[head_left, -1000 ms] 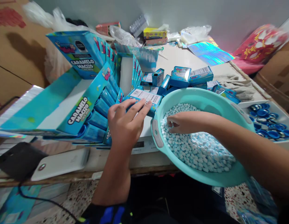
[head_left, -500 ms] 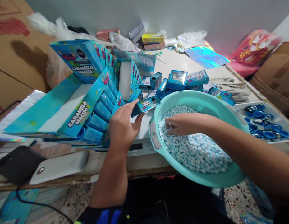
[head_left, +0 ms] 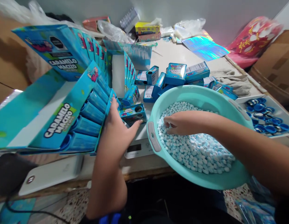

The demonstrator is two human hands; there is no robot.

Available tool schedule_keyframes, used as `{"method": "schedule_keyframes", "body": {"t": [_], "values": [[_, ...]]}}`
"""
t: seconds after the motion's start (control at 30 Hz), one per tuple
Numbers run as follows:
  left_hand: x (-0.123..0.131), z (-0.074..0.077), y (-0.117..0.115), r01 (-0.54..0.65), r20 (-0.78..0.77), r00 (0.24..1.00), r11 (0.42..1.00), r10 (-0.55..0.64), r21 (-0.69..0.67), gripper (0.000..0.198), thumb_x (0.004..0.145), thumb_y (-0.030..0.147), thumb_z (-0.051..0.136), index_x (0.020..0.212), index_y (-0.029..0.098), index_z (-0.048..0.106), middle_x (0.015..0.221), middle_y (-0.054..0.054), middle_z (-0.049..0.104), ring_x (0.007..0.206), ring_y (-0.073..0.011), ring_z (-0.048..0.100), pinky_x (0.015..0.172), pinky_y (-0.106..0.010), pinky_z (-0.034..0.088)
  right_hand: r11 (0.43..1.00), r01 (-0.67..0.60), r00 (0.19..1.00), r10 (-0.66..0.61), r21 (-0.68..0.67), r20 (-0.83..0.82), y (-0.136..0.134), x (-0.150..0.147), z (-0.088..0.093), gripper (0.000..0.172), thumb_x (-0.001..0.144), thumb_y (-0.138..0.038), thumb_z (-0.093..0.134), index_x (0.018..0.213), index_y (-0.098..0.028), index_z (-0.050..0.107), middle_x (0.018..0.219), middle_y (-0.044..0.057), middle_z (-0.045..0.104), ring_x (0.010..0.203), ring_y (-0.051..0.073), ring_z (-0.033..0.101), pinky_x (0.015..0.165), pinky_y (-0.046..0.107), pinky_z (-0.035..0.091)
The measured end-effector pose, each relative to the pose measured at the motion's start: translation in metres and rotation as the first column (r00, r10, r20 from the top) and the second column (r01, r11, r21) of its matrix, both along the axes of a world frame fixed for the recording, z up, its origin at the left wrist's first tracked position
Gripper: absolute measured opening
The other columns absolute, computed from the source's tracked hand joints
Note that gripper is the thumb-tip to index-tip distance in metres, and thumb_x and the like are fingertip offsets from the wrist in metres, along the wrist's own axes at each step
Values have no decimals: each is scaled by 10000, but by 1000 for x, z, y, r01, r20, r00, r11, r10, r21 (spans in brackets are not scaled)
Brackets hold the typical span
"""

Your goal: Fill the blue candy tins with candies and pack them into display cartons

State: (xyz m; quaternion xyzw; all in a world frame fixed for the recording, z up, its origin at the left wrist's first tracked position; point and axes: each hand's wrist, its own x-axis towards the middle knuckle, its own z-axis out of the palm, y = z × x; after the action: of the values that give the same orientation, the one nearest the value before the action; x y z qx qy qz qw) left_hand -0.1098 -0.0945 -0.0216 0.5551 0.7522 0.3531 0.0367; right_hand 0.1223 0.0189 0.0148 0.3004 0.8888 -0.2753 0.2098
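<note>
My left hand (head_left: pixel 116 124) is open, with fingers and thumb apart around a small blue printed tin (head_left: pixel 132 113). The tin lies on its side on a white digital scale (head_left: pixel 139 148), its round hole facing right. The thumb tip is by the tin's lower right corner; whether it touches is unclear. My right hand (head_left: pixel 176 122) dips into a mound of pale blue and white candies (head_left: pixel 200 155), its fingers curled and closed on some of them, fingertips partly buried. A turquoise basin (head_left: pixel 179 172) with grey handles holds the candies.
Printed display boxes (head_left: pixel 60 119) with rows of blue tins stand at left. Loose blue tins (head_left: pixel 176 74) lie behind the basin. At right, a white tray (head_left: pixel 283 135) holds blue caps. A white power bank (head_left: pixel 51 174) rests at the table's front edge.
The small tin, tilted in my left hand before, now lies lower on the scale, and the left fingers have spread off it. My right hand stays in the candies. The view has shifted slightly.
</note>
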Motion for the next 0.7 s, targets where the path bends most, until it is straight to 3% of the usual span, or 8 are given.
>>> {"method": "schedule_keyframes", "body": {"t": [0.1,0.2,0.3,0.47,0.7], "values": [[6,8,-2,29,22,999,995,-32,92,973,799,455,808,1607,332,279,1608,-96,435,1508,-306,449,1220,-528,514,1000,-6,1000,6,-2,-9,1,1,-3,203,1008,-395,553,1062,-205,599,912,45,653,703,163,509,599,316,320],[10,18,-4,28,-17,1000,981,-25,194,775,859,438,752,1543,360,396,1546,-61,493,1450,-275,510,1132,-484,588,1000,-18,1000,18,7,1,1,2,-5,195,1006,-402,563,1052,-215,592,910,38,655,708,169,519,591,319,318],[12,23,-6,14,-61,998,956,4,293,642,885,403,723,1477,334,485,1477,-51,550,1402,-258,551,1127,-472,589,999,-37,999,37,18,-2,2,3,-7,180,1007,-392,553,997,-213,574,890,31,652,691,165,511,588,324,316],[14,26,-9,9,-33,999,928,3,371,547,915,368,680,1436,361,513,1437,-23,589,1362,-221,576,1150,-462,577,999,-29,1000,29,-15,-6,7,4,-11,208,980,-422,608,1026,-218,610,908,32,666,717,167,531,614,321,318],[15,27,-9,4,-72,997,935,23,355,507,926,377,658,1414,366,520,1422,-13,594,1349,-215,582,1138,-438,579,999,-3,1000,2,-54,-15,10,6,-9,288,911,-477,717,1009,-221,628,927,51,674,742,193,559,632,327,313]]}}
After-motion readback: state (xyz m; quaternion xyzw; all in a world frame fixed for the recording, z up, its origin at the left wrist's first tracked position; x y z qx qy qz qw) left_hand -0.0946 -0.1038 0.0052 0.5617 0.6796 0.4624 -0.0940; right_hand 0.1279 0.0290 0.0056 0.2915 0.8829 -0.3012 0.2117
